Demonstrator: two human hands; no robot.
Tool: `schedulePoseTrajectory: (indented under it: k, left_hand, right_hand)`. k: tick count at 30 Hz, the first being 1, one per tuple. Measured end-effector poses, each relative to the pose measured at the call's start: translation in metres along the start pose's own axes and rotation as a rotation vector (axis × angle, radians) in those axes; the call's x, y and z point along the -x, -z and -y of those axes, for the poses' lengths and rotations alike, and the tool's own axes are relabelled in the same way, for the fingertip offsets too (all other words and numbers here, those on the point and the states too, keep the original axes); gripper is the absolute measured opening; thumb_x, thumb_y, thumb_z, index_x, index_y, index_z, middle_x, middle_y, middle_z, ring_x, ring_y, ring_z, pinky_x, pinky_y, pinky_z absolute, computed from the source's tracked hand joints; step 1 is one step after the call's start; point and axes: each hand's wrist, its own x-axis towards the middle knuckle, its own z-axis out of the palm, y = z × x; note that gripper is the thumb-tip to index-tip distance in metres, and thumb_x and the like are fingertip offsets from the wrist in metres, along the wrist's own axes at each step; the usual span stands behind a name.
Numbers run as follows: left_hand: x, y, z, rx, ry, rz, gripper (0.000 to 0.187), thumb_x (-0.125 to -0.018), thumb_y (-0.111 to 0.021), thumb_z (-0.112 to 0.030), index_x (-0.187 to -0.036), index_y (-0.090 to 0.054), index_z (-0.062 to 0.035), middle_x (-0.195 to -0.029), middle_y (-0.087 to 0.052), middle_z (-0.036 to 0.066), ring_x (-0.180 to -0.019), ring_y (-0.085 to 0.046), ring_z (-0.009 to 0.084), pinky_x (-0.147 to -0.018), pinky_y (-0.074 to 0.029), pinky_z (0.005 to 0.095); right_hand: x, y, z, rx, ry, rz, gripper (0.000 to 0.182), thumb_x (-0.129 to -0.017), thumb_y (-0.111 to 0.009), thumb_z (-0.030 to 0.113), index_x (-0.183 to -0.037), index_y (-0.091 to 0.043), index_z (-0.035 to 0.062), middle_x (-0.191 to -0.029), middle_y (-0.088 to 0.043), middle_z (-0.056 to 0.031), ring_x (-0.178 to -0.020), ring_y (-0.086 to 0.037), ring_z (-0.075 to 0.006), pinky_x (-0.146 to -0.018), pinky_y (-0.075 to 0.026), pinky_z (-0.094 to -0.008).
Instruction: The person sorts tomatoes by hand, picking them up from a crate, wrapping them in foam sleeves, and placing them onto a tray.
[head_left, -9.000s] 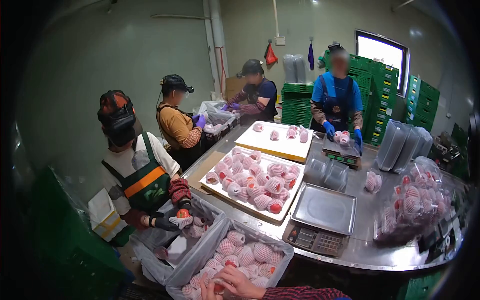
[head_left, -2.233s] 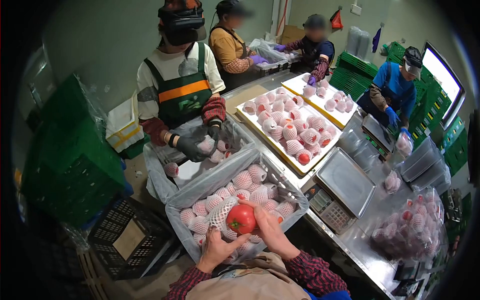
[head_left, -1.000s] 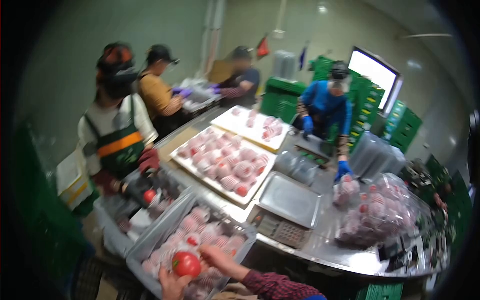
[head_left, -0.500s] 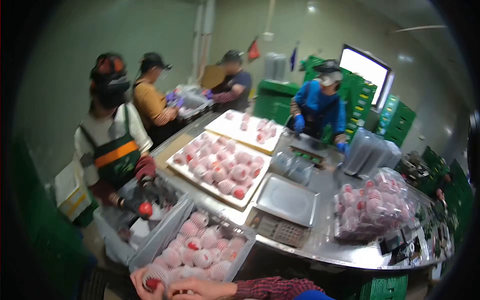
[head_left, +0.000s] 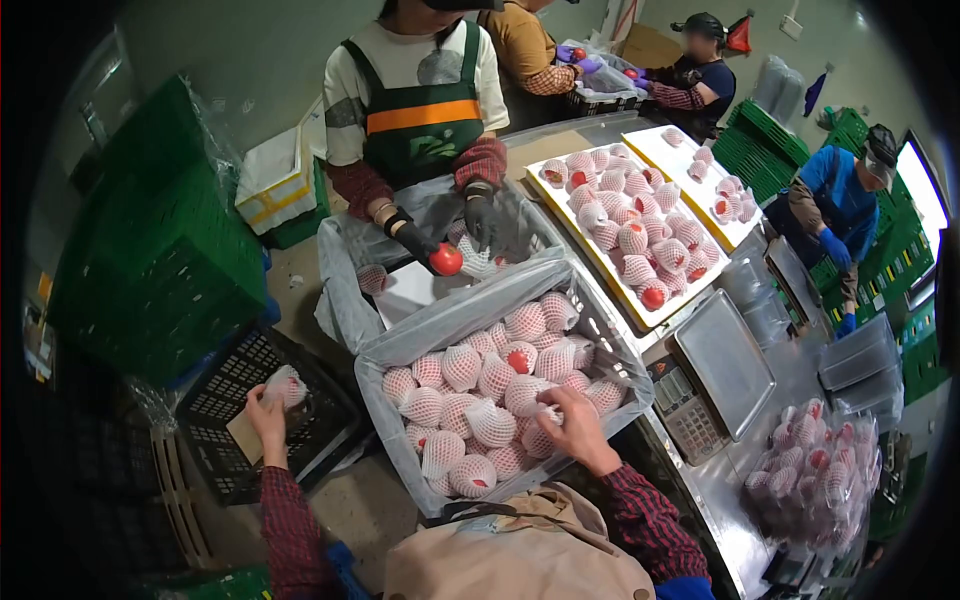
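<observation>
Resting in the left of the hands (head_left: 268, 418), netted fruit (head_left: 287, 386).

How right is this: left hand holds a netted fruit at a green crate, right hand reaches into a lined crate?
No: the head view shows left hand and netted fruit at a black crate, not green; right hand and lined crate are correct.
</observation>
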Motion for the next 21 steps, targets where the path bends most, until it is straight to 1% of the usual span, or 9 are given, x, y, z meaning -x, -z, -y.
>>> schedulePoseTrajectory:
  k: [4,7,10,14,15,16,17,20,21]
  left_hand:
    - [0.054,-0.042,-0.072,0.105,-0.239,0.026,0.033,-0.090,-0.065,0.002,-0.122,-0.058,0.0005,-0.125,-0.054,0.011,-0.110,-0.060,0.0242,-0.092,-0.054,0.0354]
    - [0.100,-0.062,-0.134,0.232,-0.319,0.159,0.028,-0.090,-0.062,0.006,-0.118,-0.060,0.0014,-0.124,-0.057,0.011,-0.108,-0.062,0.0233,-0.091,-0.054,0.0335]
    - [0.147,-0.077,-0.160,0.152,-0.429,0.374,0.027,-0.091,-0.064,0.003,-0.117,-0.062,0.0014,-0.129,-0.058,0.014,-0.108,-0.064,0.0256,-0.093,-0.053,0.0346]
    - [0.209,-0.105,-0.208,0.417,-0.448,0.670,0.039,-0.092,-0.068,-0.003,-0.130,-0.058,0.0009,-0.132,-0.059,0.017,-0.116,-0.064,0.0269,-0.097,-0.051,0.0354]
    - [0.219,-0.112,-0.210,0.421,-0.351,0.769,0.045,-0.094,-0.068,-0.005,-0.136,-0.053,-0.0003,-0.133,-0.059,0.015,-0.118,-0.063,0.0246,-0.097,-0.051,0.0329]
    - [0.225,-0.117,-0.212,0.424,-0.252,0.869,0.051,-0.096,-0.068,-0.007,-0.143,-0.048,-0.0015,-0.133,-0.058,0.013,-0.119,-0.062,0.0224,-0.096,-0.051,0.0304]
    - [0.227,-0.119,-0.216,0.423,-0.259,0.871,0.051,-0.096,-0.068,-0.007,-0.143,-0.048,-0.0015,-0.133,-0.058,0.013,-0.119,-0.062,0.0224,-0.096,-0.051,0.0304]
    - [0.216,-0.116,-0.230,1.019,0.408,0.929,0.048,-0.108,-0.053,-0.014,-0.153,-0.037,-0.0088,-0.134,-0.053,0.006,-0.116,-0.058,0.0165,-0.099,-0.049,0.0295]
    - [0.216,-0.114,-0.233,1.018,0.404,0.925,0.048,-0.108,-0.053,-0.014,-0.153,-0.037,-0.0088,-0.134,-0.053,0.006,-0.116,-0.058,0.0165,-0.099,-0.049,0.0295]
  right_hand:
    - [-0.016,-0.047,0.021,0.006,0.159,0.145,0.054,-0.076,-0.081,0.021,-0.124,-0.063,0.0043,-0.113,-0.067,-0.0144,-0.111,-0.061,-0.0335,-0.092,-0.051,-0.0432]
    - [-0.026,-0.062,0.028,0.362,0.329,0.269,0.068,-0.070,-0.084,0.027,-0.127,-0.058,0.0003,-0.112,-0.065,-0.0174,-0.113,-0.057,-0.0354,-0.096,-0.048,-0.0443]
    - [-0.029,-0.057,0.028,0.269,0.277,0.300,0.073,-0.069,-0.085,0.033,-0.128,-0.059,-0.0020,-0.114,-0.067,-0.0183,-0.111,-0.060,-0.0385,-0.097,-0.048,-0.0455]
    - [-0.035,-0.043,0.037,-0.455,-0.208,0.295,0.071,-0.084,-0.080,0.040,-0.134,-0.057,-0.0043,-0.116,-0.069,-0.0191,-0.104,-0.066,-0.0312,-0.096,-0.051,-0.0405]
    - [-0.038,-0.032,0.049,-0.766,-0.350,0.379,0.070,-0.089,-0.077,0.043,-0.136,-0.057,-0.0052,-0.116,-0.070,-0.0192,-0.102,-0.068,-0.0275,-0.095,-0.051,-0.0385]
    - [-0.045,-0.012,0.072,-0.752,-0.341,0.477,0.071,-0.094,-0.074,0.045,-0.139,-0.055,-0.0051,-0.117,-0.067,-0.0163,-0.099,-0.064,-0.0191,-0.090,-0.051,-0.0346]
    - [-0.039,-0.005,0.085,-0.754,-0.338,0.471,0.071,-0.094,-0.074,0.045,-0.139,-0.055,-0.0051,-0.117,-0.067,-0.0163,-0.099,-0.064,-0.0191,-0.090,-0.051,-0.0346]
    - [-0.026,0.000,0.118,-0.544,-0.093,-0.025,0.057,-0.093,-0.077,0.030,-0.134,-0.058,-0.0034,-0.114,-0.058,-0.0137,-0.082,-0.059,-0.0190,-0.077,-0.052,-0.0321]
    - [-0.025,0.000,0.119,-0.547,-0.088,-0.025,0.057,-0.093,-0.077,0.030,-0.134,-0.058,-0.0034,-0.114,-0.058,-0.0137,-0.082,-0.059,-0.0190,-0.077,-0.052,-0.0321]
